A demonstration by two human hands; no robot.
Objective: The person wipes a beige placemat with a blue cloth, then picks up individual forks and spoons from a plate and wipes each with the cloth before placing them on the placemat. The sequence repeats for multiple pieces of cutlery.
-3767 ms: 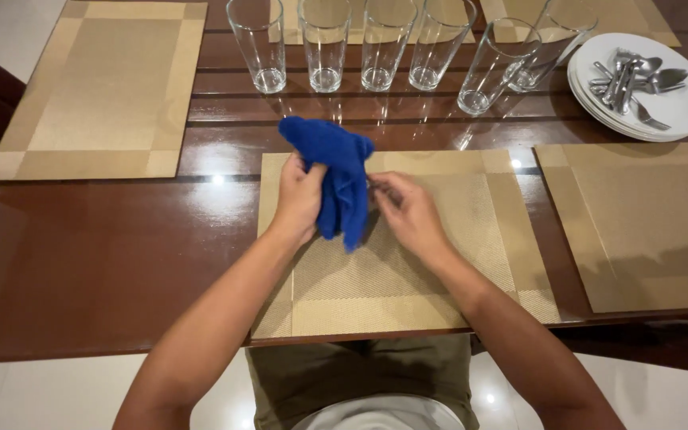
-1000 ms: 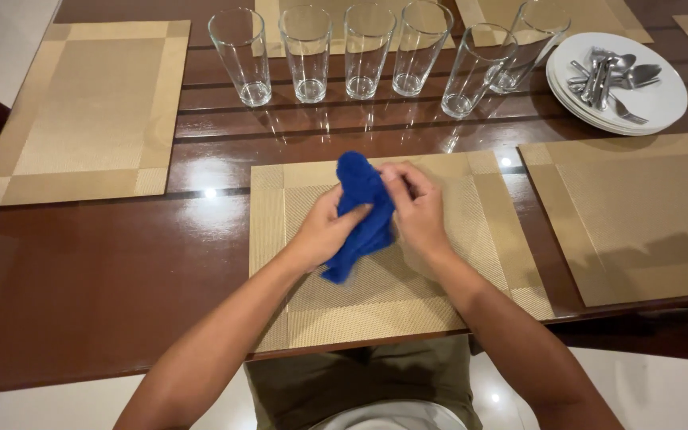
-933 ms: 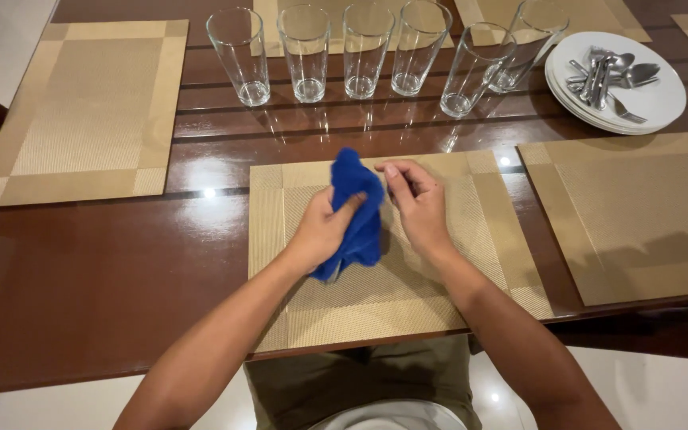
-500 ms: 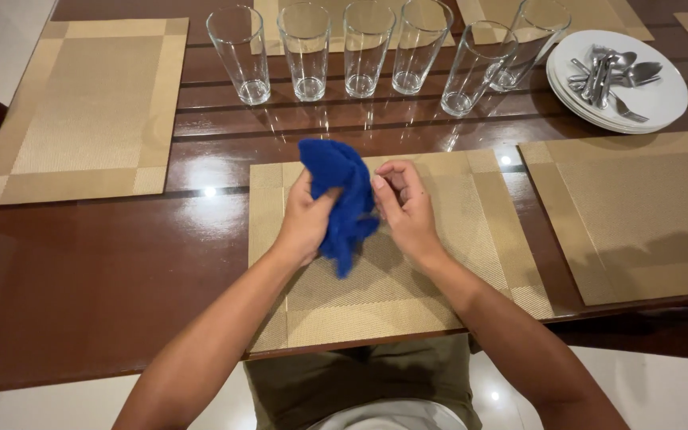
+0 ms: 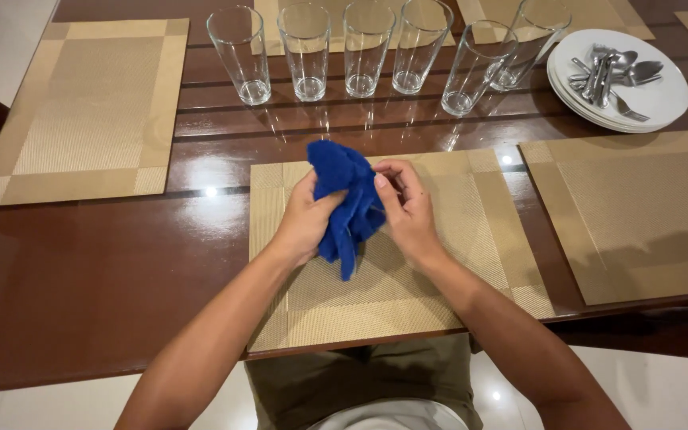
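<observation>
the blue cloth [image 5: 345,201] is bunched up and held above the middle placemat [image 5: 447,263], over that mat's far half, with a loose end hanging down toward the mat's centre. the left hand [image 5: 306,219] is curled around the cloth from the mat's left side, thumb pressed into the folds, so it has a firm hold. the right hand [image 5: 406,209] sits on the cloth's other side, fingers bent and fingertips [image 5: 379,180] touching the cloth's edge; whether it truly pinches the fabric i cannot tell.

beyond the middle placemat, on the dark wooden table [image 5: 89,271], a row of six empty glasses [image 5: 360,52] stands, the two at the right end of the row crowded together. farther right of that row, a stack of white plates [image 5: 653,102] carries a pile of spoons and forks [image 5: 611,72]. a second placemat [image 5: 81,107] lies well to the left of the middle one, and a third placemat [image 5: 639,215] lies just to its right.
</observation>
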